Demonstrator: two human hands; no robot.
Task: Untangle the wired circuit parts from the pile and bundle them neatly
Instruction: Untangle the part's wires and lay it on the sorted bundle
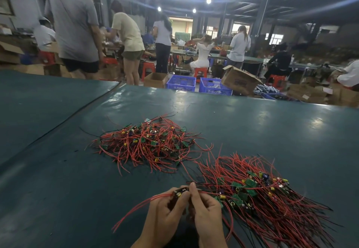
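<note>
- My left hand curls round a small circuit part, and my right hand pinches its other side, low over the green table.
- A dark wire beside my right fingertips runs towards the combed heap; a tug could, I think, snag and drag its neighbours.
- The part's red leads trail left and towards me; the long axis runs roughly left to right.
- The tangled pile lies well beyond.

Wires: red, some black. Boards: green. Capacitors: yellow, some blue. Table: dark teal. Crates: blue. Stools: red.
</note>
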